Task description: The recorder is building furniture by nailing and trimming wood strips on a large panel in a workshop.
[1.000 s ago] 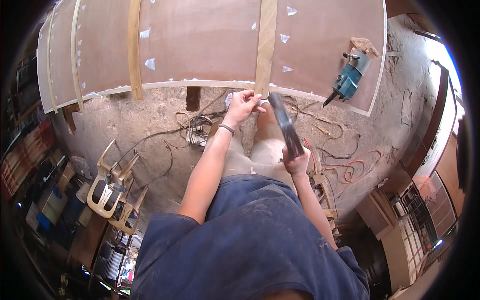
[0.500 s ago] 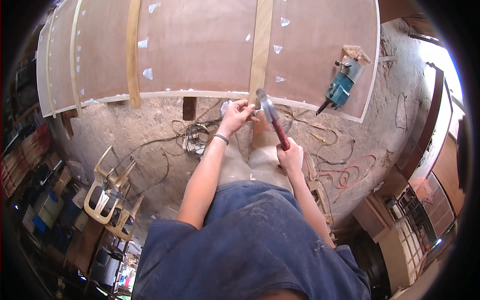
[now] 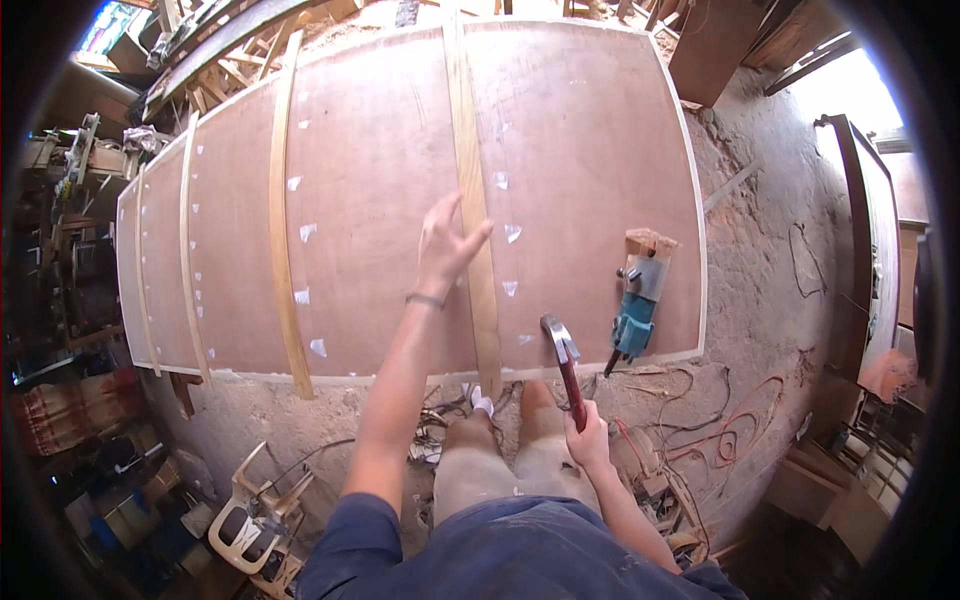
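Observation:
My right hand (image 3: 588, 434) is wrapped round the red handle of a claw hammer (image 3: 570, 380), whose metal head points away from me near the panel's front edge. My left hand (image 3: 447, 245) reaches out over the large brown plywood panel (image 3: 375, 210), fingers spread and holding nothing that I can see. Just right of its fingers runs a pale wooden strip (image 3: 467, 150), laid across the panel from front to back, its near end jutting past the edge. Whether the fingers touch the strip, I cannot tell.
A teal trim router (image 3: 637, 305) lies on the panel's right part. More wooden strips (image 3: 281, 200) cross the left part, with small white patches along them. A cream plastic chair (image 3: 245, 525) lies at lower left. Cords (image 3: 730, 430) trail over the floor. Lumber (image 3: 230, 60) is piled behind.
My left hand has left the strip's near end and moved farther over the panel, its fingers opening. The hammer, still in my right hand, is drawn back from the strip. The view has tilted up.

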The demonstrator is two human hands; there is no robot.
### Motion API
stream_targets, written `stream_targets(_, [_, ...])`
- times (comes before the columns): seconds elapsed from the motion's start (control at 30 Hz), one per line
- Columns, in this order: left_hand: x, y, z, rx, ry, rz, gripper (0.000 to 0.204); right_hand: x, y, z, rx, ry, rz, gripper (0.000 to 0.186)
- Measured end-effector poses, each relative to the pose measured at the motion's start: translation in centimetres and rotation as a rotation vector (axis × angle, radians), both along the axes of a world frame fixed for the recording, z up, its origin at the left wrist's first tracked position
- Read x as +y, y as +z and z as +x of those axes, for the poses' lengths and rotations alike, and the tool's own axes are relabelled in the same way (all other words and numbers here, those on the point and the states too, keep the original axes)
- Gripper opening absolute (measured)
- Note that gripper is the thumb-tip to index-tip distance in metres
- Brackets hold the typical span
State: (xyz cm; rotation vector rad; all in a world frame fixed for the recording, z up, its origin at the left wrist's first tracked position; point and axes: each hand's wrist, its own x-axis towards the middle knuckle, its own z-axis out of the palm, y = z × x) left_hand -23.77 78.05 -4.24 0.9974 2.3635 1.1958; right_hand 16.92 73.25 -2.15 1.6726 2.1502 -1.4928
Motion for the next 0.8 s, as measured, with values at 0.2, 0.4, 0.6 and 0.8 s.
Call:
stream_targets(0.2, [10.3, -4.7, -8.0, 0.281, 0.059, -0.154, 0.083, 0.9, 0.1, -1.5, 0.050, 0.048, -0.057, 0.027])
stream_targets(0.4, [11.4, -5.9, -7.5, 0.277, 0.117, -0.099, 0.070, 4.1, -0.1, -3.7, 0.036, 0.079, -0.075, 0.027])
stream_targets(0.6, [10.8, -5.9, -7.9, 0.321, 0.124, -0.116, 0.069, 10.4, 2.6, -11.7, 0.144, 0.076, -0.099, 0.033])
stream_targets(0.8, [11.3, -5.4, -7.5, 0.300, 0.129, -0.142, 0.069, 21.2, 5.0, -24.7, 0.369, 0.082, 0.079, 0.032])
